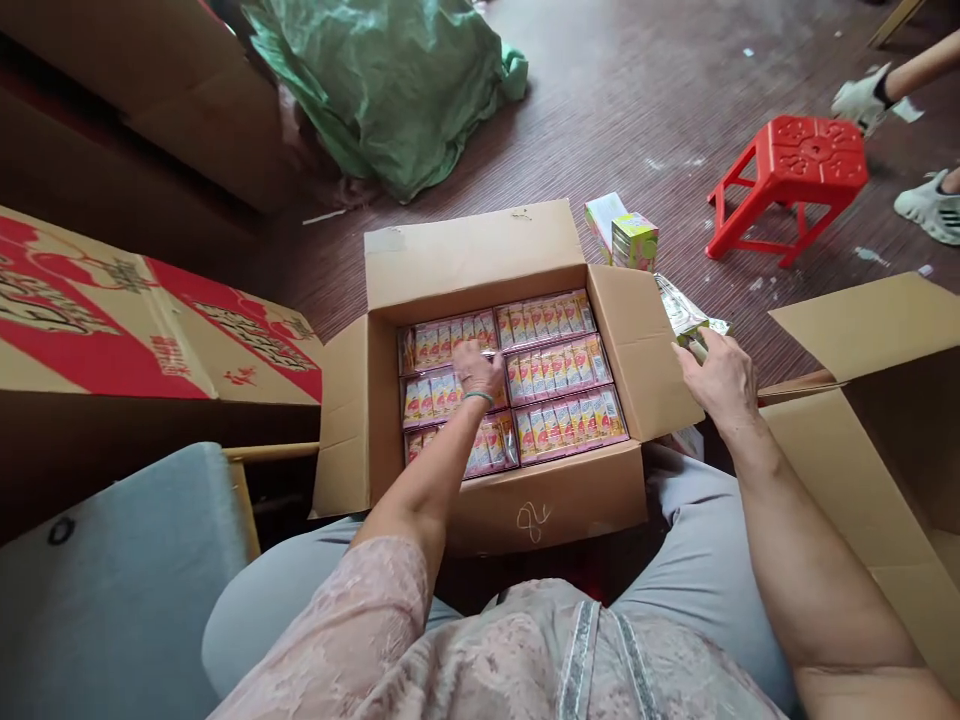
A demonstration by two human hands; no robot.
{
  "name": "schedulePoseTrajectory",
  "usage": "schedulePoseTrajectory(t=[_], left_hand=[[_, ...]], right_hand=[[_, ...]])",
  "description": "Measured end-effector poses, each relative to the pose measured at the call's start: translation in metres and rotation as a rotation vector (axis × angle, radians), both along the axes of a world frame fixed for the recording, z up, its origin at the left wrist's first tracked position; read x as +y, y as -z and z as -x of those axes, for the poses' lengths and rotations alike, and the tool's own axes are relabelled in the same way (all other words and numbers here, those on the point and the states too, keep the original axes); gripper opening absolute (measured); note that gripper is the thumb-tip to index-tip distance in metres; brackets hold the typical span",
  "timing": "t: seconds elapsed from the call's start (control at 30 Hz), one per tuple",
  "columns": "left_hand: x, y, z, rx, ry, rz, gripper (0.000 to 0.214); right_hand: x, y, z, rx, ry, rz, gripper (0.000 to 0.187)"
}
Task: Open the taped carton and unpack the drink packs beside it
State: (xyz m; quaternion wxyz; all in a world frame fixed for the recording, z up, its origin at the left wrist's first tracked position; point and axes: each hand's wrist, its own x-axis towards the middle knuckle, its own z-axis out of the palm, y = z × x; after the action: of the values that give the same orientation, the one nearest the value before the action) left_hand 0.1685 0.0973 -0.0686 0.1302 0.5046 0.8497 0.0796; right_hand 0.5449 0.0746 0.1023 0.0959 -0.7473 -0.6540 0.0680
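An open cardboard box [480, 255] sits on the floor between my knees, filled with shrink-wrapped packs of small drink cartons [559, 365]. My left hand [478, 368] reaches down into the box and rests on the packs at its left side, fingers curled on the wrap. My right hand [718, 375] is outside the box by its right flap [637, 345], closed on a shiny green and silver wrapper [681, 312].
Two loose cartons [626, 235] stand behind the box. A red plastic stool [795, 175] and another person's gloved hand [862, 98] and shoe [930, 205] are at the far right. A printed red carton [112, 320] lies left, an open box [870, 400] right, a green sack [397, 80] behind.
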Motion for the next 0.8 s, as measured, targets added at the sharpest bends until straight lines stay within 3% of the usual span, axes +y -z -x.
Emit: schedulePoseTrajectory(t=[0.07,0.17,0.3,0.5,0.8], left_hand=[[0.005,0.001,-0.036,-0.023,0.282,0.018,0.033],[0.011,0.003,-0.078,0.012,0.439,0.005,0.034],[0.005,0.014,-0.102,0.003,0.509,-0.018,0.036],[-0.005,0.027,-0.102,-0.008,0.468,-0.027,0.053],[0.015,-0.002,-0.108,0.055,0.495,0.06,0.049]], right_hand=[[0.0,-0.003,0.003,0.005,-0.002,0.002,0.039],[0.001,-0.007,0.007,0.005,0.013,0.036,0.039],[0.002,-0.007,0.008,0.001,0.008,0.054,0.038],[0.002,-0.004,0.006,0.004,-0.013,0.069,0.033],[0.001,-0.016,0.016,-0.001,0.016,0.169,0.032]])
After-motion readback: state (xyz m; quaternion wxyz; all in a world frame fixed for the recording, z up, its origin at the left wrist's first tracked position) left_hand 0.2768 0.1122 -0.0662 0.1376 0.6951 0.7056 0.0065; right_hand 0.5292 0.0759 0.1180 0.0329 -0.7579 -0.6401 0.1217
